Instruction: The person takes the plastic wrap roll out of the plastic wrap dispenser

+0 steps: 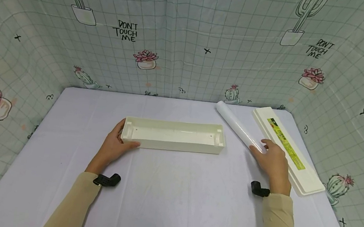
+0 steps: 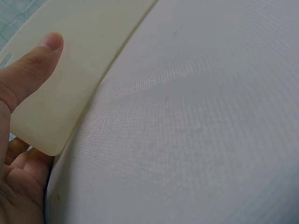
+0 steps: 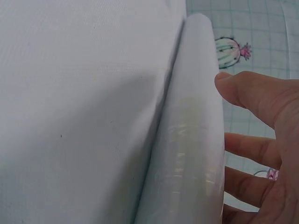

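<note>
A long cream plastic box (image 1: 171, 145) lies open at mid-table, its hollow inside facing up. My left hand (image 1: 116, 145) holds its left end, thumb on the near wall and fingers behind the end. In the left wrist view the thumb (image 2: 39, 58) presses flat against the box wall (image 2: 79, 79). To the right, a roll of plastic wrap (image 1: 235, 124) lies slanted on the table. My right hand (image 1: 272, 160) grips its near end between thumb and fingers. The right wrist view shows the fingertips hidden behind the shiny roll (image 3: 187, 130).
A long cream lid (image 1: 309, 182) with a yellow-green label (image 1: 286, 143) lies slanted along the right table edge, close beside my right hand. White cloth covers the table (image 1: 163, 203). Patterned cloth walls (image 1: 184, 41) with cactus drawings stand behind and at both sides.
</note>
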The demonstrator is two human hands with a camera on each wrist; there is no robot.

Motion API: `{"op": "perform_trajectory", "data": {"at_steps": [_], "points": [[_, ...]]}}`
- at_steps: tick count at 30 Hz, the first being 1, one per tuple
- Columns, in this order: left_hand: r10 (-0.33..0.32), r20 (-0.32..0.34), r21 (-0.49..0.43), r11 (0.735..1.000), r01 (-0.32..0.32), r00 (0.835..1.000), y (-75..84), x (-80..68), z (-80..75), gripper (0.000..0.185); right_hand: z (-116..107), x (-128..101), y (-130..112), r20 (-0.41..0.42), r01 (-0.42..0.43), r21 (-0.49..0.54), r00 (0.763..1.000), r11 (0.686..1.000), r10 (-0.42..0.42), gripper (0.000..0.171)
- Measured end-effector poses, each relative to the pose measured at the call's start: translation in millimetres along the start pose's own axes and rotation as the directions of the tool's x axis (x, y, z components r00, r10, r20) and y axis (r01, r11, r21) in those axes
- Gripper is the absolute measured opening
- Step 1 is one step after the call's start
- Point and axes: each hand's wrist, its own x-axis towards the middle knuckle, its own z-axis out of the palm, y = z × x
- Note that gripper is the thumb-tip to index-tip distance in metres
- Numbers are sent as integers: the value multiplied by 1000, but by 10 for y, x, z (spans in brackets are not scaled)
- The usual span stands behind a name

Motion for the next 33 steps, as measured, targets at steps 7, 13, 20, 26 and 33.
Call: {"op": "perform_trajectory", "data": {"at_steps": [7, 13, 20, 26, 33], "points": [[-19, 3, 3, 1000, 19, 1000, -8, -11, 3, 108, 0, -10, 12, -7, 38, -1, 999, 999, -38, 63], [-24, 5, 4, 1000, 24, 1000, -14, -37, 3, 109, -14, -38, 26, -27, 41, -33, 999, 999, -42, 64], [-4, 16, -7, 1000, 4, 1000, 1, -16, 1, 108, -27, -41, 12, -44, 110, -87, 992, 990, -115, 61], [-19, 14, 50, 999, 19, 1000, 15, 20, 6, 108, -40, -13, -16, -42, 178, -141, 982, 974, -185, 58], [-3, 48, 180, 984, -5, 999, 38, 23, -50, 109, 8, 2, -55, -49, 240, -167, 967, 956, -251, 60]]}}
